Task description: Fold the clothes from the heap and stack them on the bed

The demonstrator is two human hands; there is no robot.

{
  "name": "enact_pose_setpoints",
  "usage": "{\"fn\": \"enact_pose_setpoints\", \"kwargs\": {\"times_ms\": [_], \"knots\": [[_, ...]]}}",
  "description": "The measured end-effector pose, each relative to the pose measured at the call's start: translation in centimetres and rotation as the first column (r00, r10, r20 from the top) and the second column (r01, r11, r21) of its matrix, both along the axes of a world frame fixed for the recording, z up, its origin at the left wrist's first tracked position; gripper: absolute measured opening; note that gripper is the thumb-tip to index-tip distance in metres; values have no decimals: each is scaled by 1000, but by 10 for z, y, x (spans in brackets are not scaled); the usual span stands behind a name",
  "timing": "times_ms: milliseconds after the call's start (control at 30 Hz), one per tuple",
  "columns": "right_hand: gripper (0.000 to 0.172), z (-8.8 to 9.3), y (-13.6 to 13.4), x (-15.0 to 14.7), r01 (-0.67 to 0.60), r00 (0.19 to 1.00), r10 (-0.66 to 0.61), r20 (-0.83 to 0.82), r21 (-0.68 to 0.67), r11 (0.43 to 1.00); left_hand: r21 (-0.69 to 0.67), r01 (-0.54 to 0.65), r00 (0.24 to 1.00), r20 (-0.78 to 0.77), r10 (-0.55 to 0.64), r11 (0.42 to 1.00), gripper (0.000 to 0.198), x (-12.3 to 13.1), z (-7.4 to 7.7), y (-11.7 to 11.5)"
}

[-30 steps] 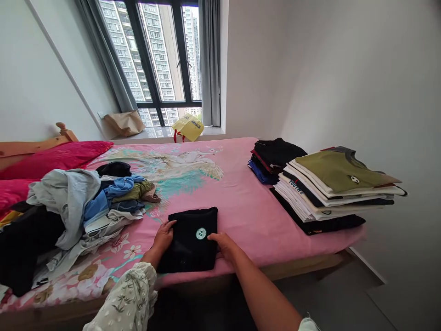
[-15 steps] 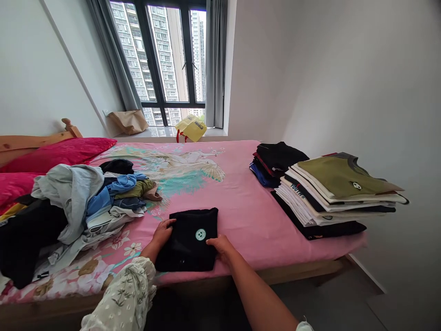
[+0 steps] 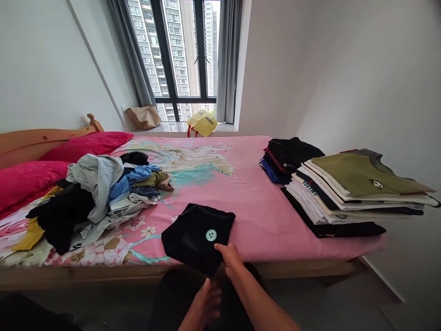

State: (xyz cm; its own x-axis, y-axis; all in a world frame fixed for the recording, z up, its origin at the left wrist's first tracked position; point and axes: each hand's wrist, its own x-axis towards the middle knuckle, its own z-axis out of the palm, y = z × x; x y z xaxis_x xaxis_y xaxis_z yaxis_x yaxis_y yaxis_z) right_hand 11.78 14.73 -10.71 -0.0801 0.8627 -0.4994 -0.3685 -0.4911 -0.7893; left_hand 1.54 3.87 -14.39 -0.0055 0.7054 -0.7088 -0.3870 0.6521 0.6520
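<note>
A folded black shirt with a small green round logo lies turned at an angle on the near edge of the pink bed, its near corner hanging over the edge. My right hand is closed on that near corner, thumb on top. My left hand is lower, in front of the bed frame and below the shirt, with its fingers stretched out and nothing in them. Under both hands there is a dark shape that I cannot make out.
A heap of unfolded clothes covers the bed's left side by two pink pillows. On the right stands a tall stack of folded shirts, olive on top, with a smaller dark stack behind. A yellow bag and a brown paper bag sit on the window sill.
The black shirt has been turned and drawn towards the bed's edge. My left hand left its far side and dropped below the edge; my right hand stays on it. The view has shifted right.
</note>
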Motion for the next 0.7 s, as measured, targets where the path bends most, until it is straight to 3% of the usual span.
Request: {"fn": "enact_pose_setpoints", "kwargs": {"times_ms": [133,233,300,400,467,533,700], "knots": [[43,3,-36,-8,60,998,-60,36,22,998,190,-266,907,382,178,945,49,7,33,1],[45,3,-61,-16,115,991,-115,74,4,993,107,-442,847,376,375,891,22,2,56,4],[44,3,-73,-22,136,990,-133,46,-50,989,74,-499,824,350,446,864,18,-1,58,-5],[42,2,-87,-30,149,985,-162,-66,-164,975,204,-497,824,415,385,843,37,0,43,-29],[44,1,-92,-35,157,977,-184,-104,-224,962,312,-430,882,345,320,847,49,6,31,-47],[45,0,-97,-40,152,982,-175,-71,-249,957,351,-358,929,222,295,865,49,13,24,-61],[37,-12,-107,-45,159,985,-146,91,-166,973,298,-276,943,268,197,914,41,28,41,-64]]}}
